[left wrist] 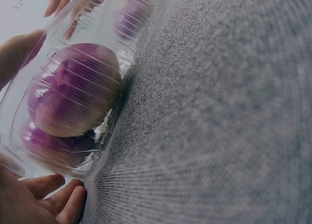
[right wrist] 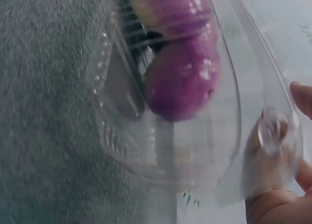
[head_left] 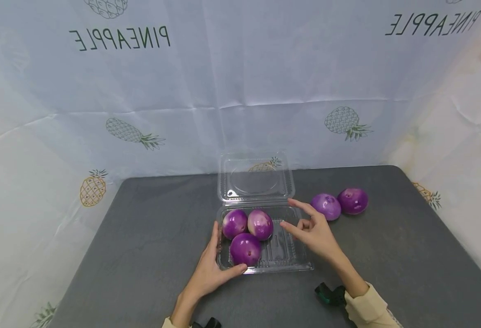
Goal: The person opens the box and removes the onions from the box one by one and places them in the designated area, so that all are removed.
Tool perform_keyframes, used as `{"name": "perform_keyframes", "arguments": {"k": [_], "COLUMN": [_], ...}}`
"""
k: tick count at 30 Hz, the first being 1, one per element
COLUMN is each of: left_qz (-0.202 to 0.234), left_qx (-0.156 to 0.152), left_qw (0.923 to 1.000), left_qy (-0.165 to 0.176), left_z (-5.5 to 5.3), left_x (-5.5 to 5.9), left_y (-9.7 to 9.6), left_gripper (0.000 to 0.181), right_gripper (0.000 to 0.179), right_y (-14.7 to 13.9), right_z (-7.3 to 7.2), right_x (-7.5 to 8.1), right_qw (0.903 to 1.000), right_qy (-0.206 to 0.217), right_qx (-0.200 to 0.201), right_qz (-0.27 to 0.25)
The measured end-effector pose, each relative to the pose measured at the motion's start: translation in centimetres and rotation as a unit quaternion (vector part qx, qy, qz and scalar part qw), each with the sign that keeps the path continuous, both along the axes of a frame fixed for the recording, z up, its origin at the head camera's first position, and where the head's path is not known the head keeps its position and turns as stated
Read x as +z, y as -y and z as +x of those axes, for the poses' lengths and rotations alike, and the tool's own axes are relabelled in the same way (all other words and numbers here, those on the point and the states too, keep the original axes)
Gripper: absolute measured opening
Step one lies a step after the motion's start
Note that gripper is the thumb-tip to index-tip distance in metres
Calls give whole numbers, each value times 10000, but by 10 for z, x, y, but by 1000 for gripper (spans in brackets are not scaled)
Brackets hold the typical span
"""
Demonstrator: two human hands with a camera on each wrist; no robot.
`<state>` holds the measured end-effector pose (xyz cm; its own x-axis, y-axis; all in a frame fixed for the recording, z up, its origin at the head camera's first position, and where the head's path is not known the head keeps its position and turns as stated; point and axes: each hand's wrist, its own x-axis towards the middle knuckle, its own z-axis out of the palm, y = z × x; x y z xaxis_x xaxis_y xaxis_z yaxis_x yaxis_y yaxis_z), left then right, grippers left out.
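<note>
A clear plastic clamshell box (head_left: 285, 246) lies with its lid (head_left: 256, 177) raised at the back. Three glossy purple onions (head_left: 245, 249) sit in its left half, two behind one. My left hand (head_left: 212, 269) grips the front left corner, thumb on the front rim and fingers along the left side. In the left wrist view an onion (left wrist: 78, 87) shows through the plastic wall. Thumb and forefinger spread apart, my right hand (head_left: 316, 234) hovers over the box's right side and holds nothing. The right wrist view shows an onion (right wrist: 183, 80) through the wall.
Right of the box, a lighter purple onion (head_left: 325, 207) and a darker one (head_left: 353, 201) lie side by side on the dark grey table (head_left: 166, 218). A pineapple-print cloth (head_left: 240, 82) hangs behind the table and at its sides.
</note>
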<state>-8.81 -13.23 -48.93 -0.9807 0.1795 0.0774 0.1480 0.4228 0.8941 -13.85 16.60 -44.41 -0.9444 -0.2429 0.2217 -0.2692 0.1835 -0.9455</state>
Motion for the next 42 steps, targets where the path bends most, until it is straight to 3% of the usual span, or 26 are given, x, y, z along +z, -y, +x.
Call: {"name": "perform_keyframes", "arguments": {"k": [9,16,30,38,42], "left_qz": [23,35,-46,-101,-34], "left_qx": [-54,-58,2,-24,-90], "left_qw": [10000,10000,10000,9999,9999], "left_qy": [-32,-57,-84,-97,-76], "left_z": [2,2,1,0,0], "left_x": [-1,-1,1,0,-1], "left_y": [0,0,-1,-2,-2], "left_gripper": [134,133,132,133,133], "right_gripper": [67,67,71,71,73], "right_y": [18,31,43,47,50], "right_z": [2,1,-1,-2,-1], "right_x": [-2,-5,-9,-10,-9], "right_qw": [9990,9986,9951,9805,9755], "right_qy": [261,350,350,135,218], "right_qx": [285,377,-66,-444,-541], "right_qz": [-204,-83,919,1909,2121]}}
